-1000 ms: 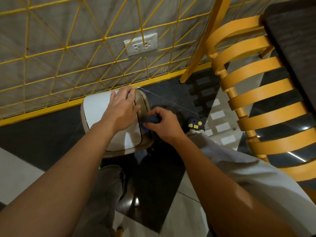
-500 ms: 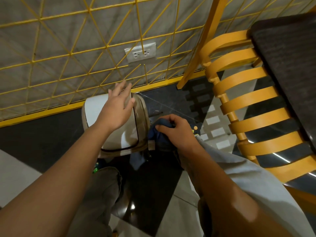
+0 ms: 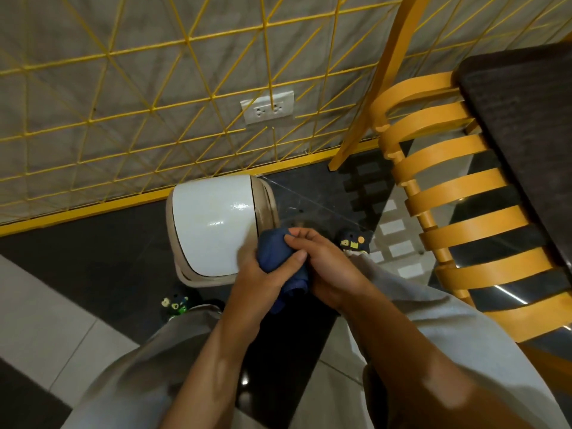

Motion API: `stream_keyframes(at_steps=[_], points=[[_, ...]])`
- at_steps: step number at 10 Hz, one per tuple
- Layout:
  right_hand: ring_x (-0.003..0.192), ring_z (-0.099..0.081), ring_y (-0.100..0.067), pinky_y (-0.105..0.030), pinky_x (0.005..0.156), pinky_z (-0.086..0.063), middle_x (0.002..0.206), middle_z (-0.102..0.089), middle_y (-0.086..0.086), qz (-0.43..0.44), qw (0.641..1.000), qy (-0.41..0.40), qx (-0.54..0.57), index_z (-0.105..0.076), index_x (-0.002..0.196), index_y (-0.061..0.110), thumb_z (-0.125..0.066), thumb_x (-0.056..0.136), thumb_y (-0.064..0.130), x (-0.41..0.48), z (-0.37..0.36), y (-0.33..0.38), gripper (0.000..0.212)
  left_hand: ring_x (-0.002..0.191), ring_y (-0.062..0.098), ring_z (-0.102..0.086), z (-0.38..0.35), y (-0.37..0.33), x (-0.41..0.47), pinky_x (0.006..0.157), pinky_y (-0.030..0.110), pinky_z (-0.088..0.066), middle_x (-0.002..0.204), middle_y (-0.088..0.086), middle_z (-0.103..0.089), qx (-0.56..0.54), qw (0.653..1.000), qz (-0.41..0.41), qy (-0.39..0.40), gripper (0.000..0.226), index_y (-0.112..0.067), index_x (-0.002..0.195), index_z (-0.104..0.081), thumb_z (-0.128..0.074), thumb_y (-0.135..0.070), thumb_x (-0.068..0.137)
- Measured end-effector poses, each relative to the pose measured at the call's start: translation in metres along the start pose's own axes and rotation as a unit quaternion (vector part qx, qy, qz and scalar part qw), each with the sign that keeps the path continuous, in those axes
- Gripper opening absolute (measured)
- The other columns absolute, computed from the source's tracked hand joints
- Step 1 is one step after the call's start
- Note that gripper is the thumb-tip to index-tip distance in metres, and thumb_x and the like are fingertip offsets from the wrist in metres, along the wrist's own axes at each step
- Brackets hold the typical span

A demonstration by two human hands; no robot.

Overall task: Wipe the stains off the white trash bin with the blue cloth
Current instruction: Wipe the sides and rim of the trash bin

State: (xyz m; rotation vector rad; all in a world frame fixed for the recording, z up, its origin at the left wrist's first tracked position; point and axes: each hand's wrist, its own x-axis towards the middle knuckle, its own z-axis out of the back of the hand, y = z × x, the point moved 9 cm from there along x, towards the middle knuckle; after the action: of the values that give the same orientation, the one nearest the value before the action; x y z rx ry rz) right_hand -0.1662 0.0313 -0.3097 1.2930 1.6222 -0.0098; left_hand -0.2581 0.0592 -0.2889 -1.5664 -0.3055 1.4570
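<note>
cloth [image 3: 275, 255] clamped in left hand [image 3: 257, 283] and right hand [image 3: 325, 274] (just beside white bin [image 3: 210, 224])

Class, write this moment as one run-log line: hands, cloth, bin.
left hand: grips blue cloth | right hand: pinches blue cloth | white trash bin: upright on floor, by wall

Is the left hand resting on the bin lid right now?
No, the left hand grips the blue cloth together with the right hand, at the near corner of the white trash bin.
</note>
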Motion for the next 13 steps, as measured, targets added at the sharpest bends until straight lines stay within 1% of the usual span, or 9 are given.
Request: stream_keyframes(at_steps=[1,3,5,6,7,10,11,12,13], points=[[0.083,-0.059,-0.017,-0.026,0.071,-0.053,0.09,-0.06,-0.009,-0.025,1.0,0.009,-0.01,-0.053,0.093,0.01,-0.048,0.094,0.013,0.002,-0.003,-0.013,0.005,0.061,0.013,-0.069,-0.002,0.016,-0.002,0.054,0.02,-0.055,0.071,0.005,-0.073,-0.142,0.983,0.088,0.069,0.025,-0.01,0.088,-0.068,-0.072,-0.027,0.069],[0.075,-0.056,-0.006,-0.015,0.068,-0.047,0.081,-0.059,0.004,0.041,0.958,0.03,-0.282,-0.055,0.087,0.023,-0.046,0.095,0.016,0.018,-0.006,-0.004,0.014,0.076,0.024,-0.067,0.035,0.026,0.005,0.057,0.024,-0.051,0.08,0.009,-0.07,-0.056,0.995,0.078,-0.031,0.017,-0.007,0.096,-0.062,-0.067,-0.014,0.081],[0.109,-0.055,-0.018,-0.024,0.088,-0.045,0.123,-0.058,-0.005,0.176,0.826,-0.066,-0.531,-0.043,0.132,0.024,-0.041,0.091,0.006,0.029,0.011,0.036,0.045,0.106,0.012,-0.048,0.069,-0.046,0.006,0.091,0.017,-0.035,0.118,0.001,-0.053,0.231,0.926,-0.213,-0.211,0.053,-0.009,0.13,-0.049,-0.067,-0.007,0.081],[0.131,-0.032,-0.033,-0.051,0.106,-0.031,0.148,-0.035,-0.007,0.221,0.717,-0.027,-0.66,-0.027,0.144,0.027,-0.041,0.086,0.003,0.044,-0.013,0.052,0.065,0.107,0.028,-0.049,0.054,-0.075,0.02,0.09,0.024,-0.036,0.117,0.021,-0.052,0.338,0.864,-0.311,-0.204,0.056,-0.001,0.129,-0.051,-0.065,0.006,0.075],[0.133,-0.022,-0.031,-0.048,0.103,-0.027,0.154,-0.023,0.005,0.236,0.648,0.02,-0.724,-0.027,0.143,0.035,-0.041,0.085,-0.002,0.061,-0.035,0.065,0.07,0.105,0.041,-0.051,0.029,-0.077,0.036,0.086,0.043,-0.043,0.114,0.026,-0.056,0.428,0.824,-0.341,-0.147,0.055,0.003,0.124,-0.054,-0.063,0.011,0.071],[0.131,-0.019,-0.03,-0.045,0.103,-0.023,0.156,-0.016,0.01,0.208,0.605,0.058,-0.766,-0.016,0.143,0.046,-0.042,0.084,0.003,0.082,-0.028,0.051,0.077,0.106,0.036,-0.057,0.019,-0.014,0.04,0.091,0.046,-0.045,0.112,0.018,-0.062,0.403,0.855,-0.312,-0.098,0.044,-0.004,0.114,-0.06,-0.065,0.01,0.072],[0.131,-0.019,-0.029,-0.044,0.104,-0.023,0.156,-0.016,0.011,0.203,0.604,0.057,-0.769,-0.014,0.143,0.045,-0.042,0.083,-0.002,0.082,-0.028,0.048,0.082,0.105,0.042,-0.059,0.012,0.001,0.042,0.099,0.026,-0.037,0.112,0.027,-0.062,0.432,0.847,-0.305,-0.058,0.042,0.008,0.112,-0.059,-0.063,0.013,0.071],[0.133,-0.018,-0.03,-0.046,0.106,-0.023,0.157,-0.013,0.011,0.195,0.589,0.058,-0.782,-0.014,0.144,0.042,-0.042,0.083,-0.004,0.08,-0.03,0.047,0.081,0.098,0.036,-0.061,0.003,0.002,0.035,0.093,0.027,-0.033,0.101,0.025,-0.065,0.455,0.825,-0.333,-0.027,0.035,0.009,0.102,-0.065,-0.052,-0.002,0.071],[0.132,-0.019,-0.03,-0.046,0.106,-0.024,0.157,-0.01,0.011,0.192,0.583,0.057,-0.788,-0.014,0.145,0.039,-0.04,0.083,-0.004,0.078,-0.031,0.047,0.08,0.092,0.036,-0.061,0.0,0.014,0.032,0.082,0.038,-0.045,0.097,0.021,-0.066,0.499,0.808,-0.312,-0.013,0.038,0.003,0.101,-0.067,-0.065,0.012,0.064]])
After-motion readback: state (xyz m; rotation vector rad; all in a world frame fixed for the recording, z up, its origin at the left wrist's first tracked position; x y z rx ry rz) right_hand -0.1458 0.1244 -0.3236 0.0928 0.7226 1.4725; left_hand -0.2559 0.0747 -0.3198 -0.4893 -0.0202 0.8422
